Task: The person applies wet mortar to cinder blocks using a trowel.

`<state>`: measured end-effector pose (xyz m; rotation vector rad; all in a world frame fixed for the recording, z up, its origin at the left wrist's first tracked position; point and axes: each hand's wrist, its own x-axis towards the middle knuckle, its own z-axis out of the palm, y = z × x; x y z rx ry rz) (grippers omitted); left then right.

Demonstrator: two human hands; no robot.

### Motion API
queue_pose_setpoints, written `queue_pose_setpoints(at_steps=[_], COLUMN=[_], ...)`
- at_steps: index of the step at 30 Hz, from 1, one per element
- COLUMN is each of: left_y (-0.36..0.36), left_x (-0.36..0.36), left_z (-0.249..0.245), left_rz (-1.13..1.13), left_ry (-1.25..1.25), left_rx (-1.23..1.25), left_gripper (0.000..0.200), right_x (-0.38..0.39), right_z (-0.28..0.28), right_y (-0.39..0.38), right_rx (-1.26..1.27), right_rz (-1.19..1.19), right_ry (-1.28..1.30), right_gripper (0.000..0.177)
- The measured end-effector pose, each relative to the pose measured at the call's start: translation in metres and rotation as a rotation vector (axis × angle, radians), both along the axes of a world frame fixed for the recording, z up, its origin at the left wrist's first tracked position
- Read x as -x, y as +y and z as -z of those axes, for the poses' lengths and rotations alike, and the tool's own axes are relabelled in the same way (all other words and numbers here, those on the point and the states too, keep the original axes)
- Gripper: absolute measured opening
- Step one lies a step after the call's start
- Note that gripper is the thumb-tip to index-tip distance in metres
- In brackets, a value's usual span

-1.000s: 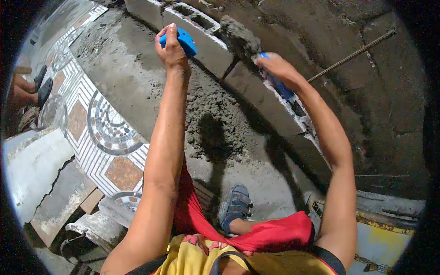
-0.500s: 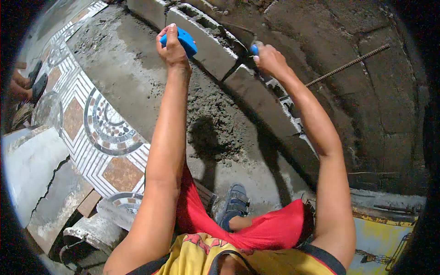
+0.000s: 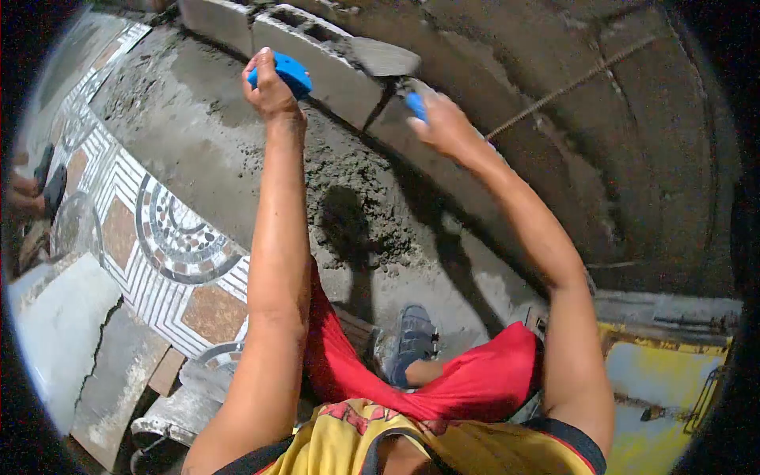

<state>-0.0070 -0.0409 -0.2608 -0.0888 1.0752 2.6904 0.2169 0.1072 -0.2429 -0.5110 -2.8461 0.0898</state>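
Note:
My left hand [image 3: 273,93] is closed around a blue plastic piece [image 3: 291,75] with a rounded edge, held out over the near side of a row of hollow concrete blocks [image 3: 317,75]. In my right hand [image 3: 450,125] is a trowel [image 3: 385,58], gripped by its blue handle. Its grey blade overlaps the top edge of the blocks, close to the joint between two of them. Wet mortar [image 3: 360,210] lies heaped on the ground below, between my arms.
A steel rebar rod [image 3: 571,89] slants across the dark plastered wall [image 3: 649,166] at right. Patterned tiles [image 3: 119,222], cracked slabs [image 3: 123,356] and a bucket [image 3: 178,416] are at left, near another person's feet [image 3: 47,190]. A yellow-edged panel [image 3: 669,396] lies lower right.
The trowel blade has come into clear view over the block tops. Both hands appear shifted left in the view, along with the whole scene.

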Motion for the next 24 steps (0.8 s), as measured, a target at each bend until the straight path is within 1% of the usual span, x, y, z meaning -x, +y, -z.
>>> queue_pose_setpoints(at_steps=[2,4,5,6,8,9,10,11,12,14,15,17,18,20,21,24], left_y=[0.007,0.012,0.011,0.010,0.011,0.008,0.004,0.002,0.001,0.000,0.001,0.003,0.004,0.008,0.012,0.009], left_x=[-0.003,-0.008,-0.011,-0.012,-0.004,-0.004,-0.004,-0.002,-0.001,-0.001,0.000,-0.003,-0.006,-0.008,-0.005,-0.002], left_z=[0.007,0.004,0.001,-0.001,0.009,0.004,0.001,0.000,0.001,0.001,0.000,0.000,0.002,0.004,0.010,0.010], left_rz=[0.019,0.059,0.041,0.017,0.042,0.023,0.000,0.009,0.001,0.014,0.003,0.000,-0.005,0.011,0.024,0.057], left_ry=[0.029,0.048,0.039,0.026,0.021,0.032,0.041,0.046,0.039,0.039,0.039,0.007,0.004,0.022,0.040,0.048], left_rx=[0.017,0.002,0.011,0.018,0.018,0.033,0.045,0.038,0.035,0.046,0.043,0.032,0.038,0.002,-0.016,-0.053], left_gripper=[0.041,0.039,0.038,0.037,0.037,0.037,0.037,0.036,0.036,0.036,0.036,0.038,0.038,0.039,0.040,0.039], right_x=[0.036,0.055,0.052,0.043,0.012,-0.005,-0.023,-0.043,-0.055,-0.074,-0.078,-0.085,-0.081,-0.072,-0.074,-0.087], right_z=[0.001,0.016,0.023,0.025,0.020,0.017,0.009,0.014,0.009,0.000,0.002,0.016,0.015,0.011,0.013,-0.010], right_y=[-0.025,-0.029,-0.030,-0.029,-0.023,-0.016,-0.013,-0.001,0.002,0.000,0.005,0.012,0.010,0.010,0.019,-0.009], right_rx=[0.084,-0.143,-0.244,-0.236,-0.202,-0.170,-0.088,-0.173,-0.179,-0.107,-0.113,-0.007,-0.002,0.193,0.241,0.279], right_rz=[0.211,0.151,0.146,0.164,0.254,0.329,0.384,0.367,0.360,0.428,0.418,0.307,0.302,0.404,0.445,0.383], right_ry=[-0.222,-0.190,-0.127,-0.126,-0.190,-0.245,-0.290,-0.278,-0.283,-0.307,-0.306,-0.025,-0.029,-0.036,-0.213,-0.167], right_gripper=[0.063,0.052,0.051,0.051,0.052,0.053,0.062,0.063,0.063,0.061,0.061,0.050,0.050,0.041,0.036,0.040])
